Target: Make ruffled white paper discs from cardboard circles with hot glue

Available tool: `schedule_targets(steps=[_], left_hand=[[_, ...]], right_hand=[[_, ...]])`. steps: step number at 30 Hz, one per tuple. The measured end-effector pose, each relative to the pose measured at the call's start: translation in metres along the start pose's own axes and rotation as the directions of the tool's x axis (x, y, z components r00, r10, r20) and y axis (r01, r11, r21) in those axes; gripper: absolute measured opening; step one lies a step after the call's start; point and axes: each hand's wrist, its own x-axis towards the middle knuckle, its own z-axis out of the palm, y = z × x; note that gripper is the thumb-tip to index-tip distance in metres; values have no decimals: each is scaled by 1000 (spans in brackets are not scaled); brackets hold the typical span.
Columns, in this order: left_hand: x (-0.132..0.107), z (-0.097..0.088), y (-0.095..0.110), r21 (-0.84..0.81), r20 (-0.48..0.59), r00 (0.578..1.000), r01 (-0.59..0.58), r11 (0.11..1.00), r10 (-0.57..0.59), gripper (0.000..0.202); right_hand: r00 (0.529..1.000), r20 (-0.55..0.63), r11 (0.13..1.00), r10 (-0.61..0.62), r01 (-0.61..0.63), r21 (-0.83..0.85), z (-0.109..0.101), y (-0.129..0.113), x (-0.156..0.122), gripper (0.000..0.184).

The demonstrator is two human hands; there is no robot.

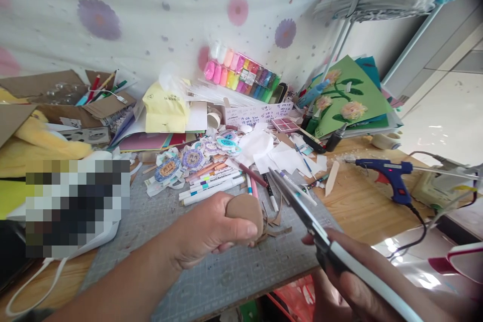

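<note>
1. At the far left, a yellow plush toy [49, 141] sits in front of an open cardboard box [71, 98] with pencils. Nearer is a white object [107, 231], its middle blurred out, with a white cable [49, 292] trailing from it.
2. Next come stacked papers [132, 123], with a creased yellow sheet [166, 110] on top.
3. The left hand [206, 226] is closed on a brown disc [245, 210], thumb pressed across the face turned to the camera. The disc is held up above the grey cutting mat [204, 274], near the middle of the view.
4. Beyond that hand lie paper cutouts with patterned rounds [192, 158], white markers [213, 186] and crumpled white paper [256, 146]. A pack of coloured blocks [241, 73] leans against the flowered curtain [162, 25].
5. Thin brown scraps [277, 231] lie on the mat, just right of the disc.
6. The right hand [356, 292] is wrapped around the handle of a bladed tool [307, 211]. The blade points forward and leftward, near the disc but apart from it.
7. Farther right, a pale flat stick [332, 178] and a blue glue gun [392, 173] are at the wooden table [358, 211]; behind them leans a green sheet with flowers [347, 93].
</note>
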Motion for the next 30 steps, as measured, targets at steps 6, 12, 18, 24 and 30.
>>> schedule_targets(steps=[6, 12, 18, 24, 30], left_hand=[[1, 16, -1, 78, 187, 982, -19, 997, 4, 7], [1, 14, -6, 220, 228, 972, 5, 975, -56, 16], [5, -13, -4, -43, 139, 987, -78, 996, 83, 56], [9, -9, -13, -291, 157, 967, -147, 945, 199, 77], [8, -8, -13, -339, 136, 956, -202, 919, 260, 64]], right_hand=[[984, -76, 956, 160, -135, 261, 14, -13, 19, 59], [984, -79, 971, 158, -140, 192, 33, -27, 45, 46], [976, -189, 897, 110, -16, 442, 34, -25, 55, 37], [969, -237, 882, 62, 58, 467, 38, -26, 61, 36], [988, -153, 905, -13, 77, 418, 39, -29, 68, 38]])
